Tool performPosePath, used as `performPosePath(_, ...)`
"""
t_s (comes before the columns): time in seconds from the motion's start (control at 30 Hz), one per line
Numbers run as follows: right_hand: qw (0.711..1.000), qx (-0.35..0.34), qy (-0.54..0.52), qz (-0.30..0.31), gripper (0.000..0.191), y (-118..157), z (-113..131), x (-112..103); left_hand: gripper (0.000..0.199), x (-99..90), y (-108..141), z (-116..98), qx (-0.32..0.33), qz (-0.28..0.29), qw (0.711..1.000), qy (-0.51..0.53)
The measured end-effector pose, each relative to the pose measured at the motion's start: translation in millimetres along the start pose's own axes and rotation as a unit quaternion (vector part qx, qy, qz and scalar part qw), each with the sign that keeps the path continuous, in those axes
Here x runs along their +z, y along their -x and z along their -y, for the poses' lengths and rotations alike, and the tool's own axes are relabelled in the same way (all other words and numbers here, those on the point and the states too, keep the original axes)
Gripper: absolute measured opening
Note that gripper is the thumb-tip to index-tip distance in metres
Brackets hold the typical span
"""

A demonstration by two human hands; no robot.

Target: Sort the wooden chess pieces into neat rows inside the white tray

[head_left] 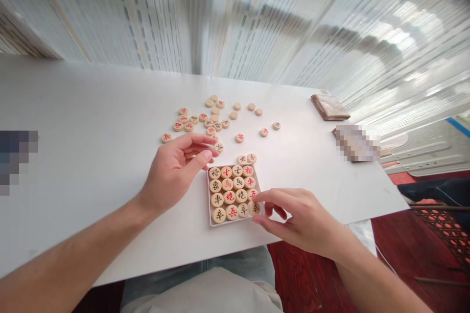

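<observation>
A shallow white box [235, 224] holds rows of round wooden Chinese chess pieces marked with red and black characters. My right hand [297, 215] is at the box's near right corner, thumb and forefinger on either side of a black-marked Chinese chess piece [254, 208] there. Above the box's far left corner hovers my left hand [179, 166], its fingers loosely curved and thumb apart. Just beyond its fingertips is another black-marked piece [219, 147]; whether they touch it I cannot tell. Two pieces [246, 158] sit against the box's far edge.
Loose pieces, several face down [234, 115], lie scattered on the white table [110, 107] beyond the box. A brown box [330, 107] and a blurred-out item [356, 144] lie at the right. Along the table's far side hangs a pale striped curtain [220, 19].
</observation>
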State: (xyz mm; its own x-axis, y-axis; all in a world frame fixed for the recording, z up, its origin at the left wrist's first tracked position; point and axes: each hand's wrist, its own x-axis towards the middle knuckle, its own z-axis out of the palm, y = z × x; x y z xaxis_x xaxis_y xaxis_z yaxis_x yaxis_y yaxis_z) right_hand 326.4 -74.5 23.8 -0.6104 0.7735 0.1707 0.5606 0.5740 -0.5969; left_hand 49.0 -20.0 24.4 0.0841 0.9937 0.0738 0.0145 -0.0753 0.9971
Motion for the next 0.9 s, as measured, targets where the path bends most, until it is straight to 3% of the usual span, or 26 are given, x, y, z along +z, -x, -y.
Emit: performPosePath(0.9,0.996,-0.026,0.086,0.004,0.020,11.7,3.9,7.5,0.019,1.1,-2.0,-0.3,0.002,-0.003,1.000,-0.021)
